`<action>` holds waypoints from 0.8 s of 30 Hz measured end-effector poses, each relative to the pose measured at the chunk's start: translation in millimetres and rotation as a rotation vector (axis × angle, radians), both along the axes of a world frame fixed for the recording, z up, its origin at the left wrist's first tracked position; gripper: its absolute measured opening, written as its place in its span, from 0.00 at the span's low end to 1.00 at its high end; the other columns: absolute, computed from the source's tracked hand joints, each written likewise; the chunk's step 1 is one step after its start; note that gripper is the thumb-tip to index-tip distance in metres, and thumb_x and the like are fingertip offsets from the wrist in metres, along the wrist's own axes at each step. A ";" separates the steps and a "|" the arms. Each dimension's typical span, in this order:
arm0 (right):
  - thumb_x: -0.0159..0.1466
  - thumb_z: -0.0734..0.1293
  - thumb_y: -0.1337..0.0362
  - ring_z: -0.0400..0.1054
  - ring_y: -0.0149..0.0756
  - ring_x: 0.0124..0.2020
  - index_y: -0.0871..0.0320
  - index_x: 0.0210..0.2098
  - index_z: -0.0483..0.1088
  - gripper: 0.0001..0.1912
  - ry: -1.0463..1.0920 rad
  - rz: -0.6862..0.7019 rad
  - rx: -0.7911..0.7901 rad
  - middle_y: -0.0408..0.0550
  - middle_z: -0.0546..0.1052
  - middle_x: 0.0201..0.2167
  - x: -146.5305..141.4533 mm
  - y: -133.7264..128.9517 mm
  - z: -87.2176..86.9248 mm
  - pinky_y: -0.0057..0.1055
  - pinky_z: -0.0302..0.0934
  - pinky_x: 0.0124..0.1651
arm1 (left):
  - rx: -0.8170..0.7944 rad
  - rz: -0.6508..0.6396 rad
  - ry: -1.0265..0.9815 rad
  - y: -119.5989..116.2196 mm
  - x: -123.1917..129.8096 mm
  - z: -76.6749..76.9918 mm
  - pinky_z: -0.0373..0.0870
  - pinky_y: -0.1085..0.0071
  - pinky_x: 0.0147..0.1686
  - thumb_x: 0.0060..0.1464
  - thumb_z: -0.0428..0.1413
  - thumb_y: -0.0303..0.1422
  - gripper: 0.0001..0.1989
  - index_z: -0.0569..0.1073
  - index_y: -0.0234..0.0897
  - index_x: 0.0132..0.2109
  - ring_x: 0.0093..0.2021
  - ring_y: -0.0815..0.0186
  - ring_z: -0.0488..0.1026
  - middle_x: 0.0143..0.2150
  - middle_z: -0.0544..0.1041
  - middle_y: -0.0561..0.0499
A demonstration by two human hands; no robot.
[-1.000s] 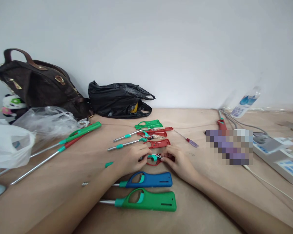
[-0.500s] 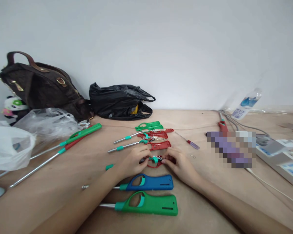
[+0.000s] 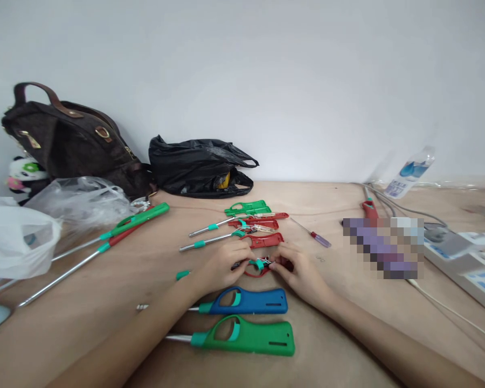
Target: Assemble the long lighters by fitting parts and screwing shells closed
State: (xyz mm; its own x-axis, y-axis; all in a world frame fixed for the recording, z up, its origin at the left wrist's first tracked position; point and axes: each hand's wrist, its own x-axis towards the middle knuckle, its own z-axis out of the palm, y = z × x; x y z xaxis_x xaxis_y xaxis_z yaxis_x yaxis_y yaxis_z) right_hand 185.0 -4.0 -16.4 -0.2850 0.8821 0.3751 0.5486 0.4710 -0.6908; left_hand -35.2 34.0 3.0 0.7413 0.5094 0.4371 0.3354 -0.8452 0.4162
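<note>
At the middle of the table my left hand (image 3: pixel 226 264) is closed on the front part of an opened red utility lighter (image 3: pixel 257 274). The lighter's teal trigger (image 3: pixel 260 264) and thin wires show between my hands. My right hand (image 3: pixel 297 269) pinches at the wires and inner parts at the handle end; the fingertips partly hide what they hold. Just beyond lies a loose red handle half (image 3: pixel 267 240). Nearer me rest a whole blue lighter (image 3: pixel 254 302) and a whole green lighter (image 3: pixel 262 338), their rods partly behind my left forearm.
Farther back lie opened red lighters and a green handle shell (image 3: pixel 248 208). A screwdriver (image 3: pixel 320 240) lies to the right, with a power strip (image 3: pixel 461 269) and water bottle (image 3: pixel 412 171) beyond. Plastic bags, a dark backpack (image 3: pixel 76 140) and more lighters (image 3: pixel 141 218) are left.
Both hands stay on the red lighter, with only small finger movements at its wires. The view has shifted very slightly.
</note>
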 end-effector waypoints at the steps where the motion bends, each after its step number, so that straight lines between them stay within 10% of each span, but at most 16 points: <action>1: 0.62 0.65 0.72 0.62 0.36 0.30 0.57 0.27 0.65 0.08 -0.001 0.006 0.002 0.44 0.69 0.26 0.2 0.2 -0.1 0.30 0.54 0.33 | 0.009 -0.005 0.003 0.0 0.0 -0.1 0.66 0.69 0.40 0.57 0.47 0.21 0.11 0.73 0.36 0.38 0.38 0.64 0.71 0.36 0.75 0.49; 24: 0.64 0.62 0.72 0.66 0.37 0.38 0.57 0.28 0.68 0.09 -0.015 0.183 -0.052 0.47 0.71 0.33 13.6 6.8 6.8 0.33 0.60 0.40 | 0.113 -0.026 0.149 -2.5 2.2 8.7 0.64 0.70 0.38 0.63 0.49 0.28 0.12 0.73 0.35 0.32 0.38 0.64 0.68 0.38 0.72 0.47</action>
